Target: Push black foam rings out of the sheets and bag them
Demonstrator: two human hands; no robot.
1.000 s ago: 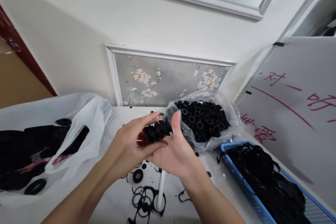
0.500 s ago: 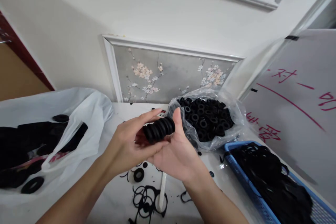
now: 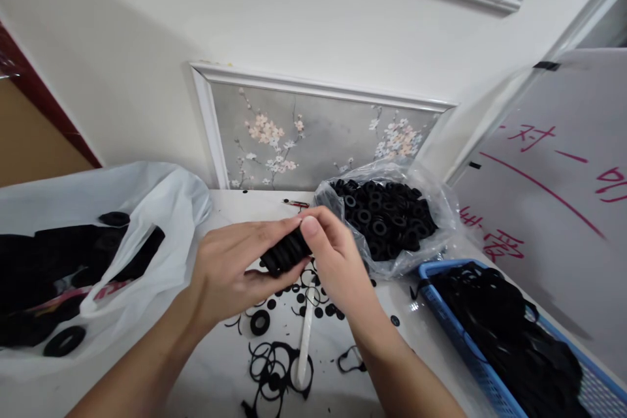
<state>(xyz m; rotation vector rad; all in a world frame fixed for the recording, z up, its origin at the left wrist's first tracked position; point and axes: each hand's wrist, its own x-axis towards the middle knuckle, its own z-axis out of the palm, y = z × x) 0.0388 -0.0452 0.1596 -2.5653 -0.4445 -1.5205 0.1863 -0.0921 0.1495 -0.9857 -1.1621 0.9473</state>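
The person's left hand (image 3: pixel 223 264) grips a row of black rings (image 3: pixel 285 253), and the right hand (image 3: pixel 339 255) closes over its right end. Beneath, a white stick (image 3: pixel 306 333) lies on the counter (image 3: pixel 210 375) across cut-out black scraps (image 3: pixel 275 366). Behind the right hand, a clear bag (image 3: pixel 447 222) holds more rings; a blue basket (image 3: pixel 458 321) of black material stands to the right, a white plastic bag (image 3: pixel 171 209) to the left.

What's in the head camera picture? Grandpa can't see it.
Left hand and right hand hold stacked black rings over a table. A white bag sits left; a clear bag of rings and blue basket sit right.
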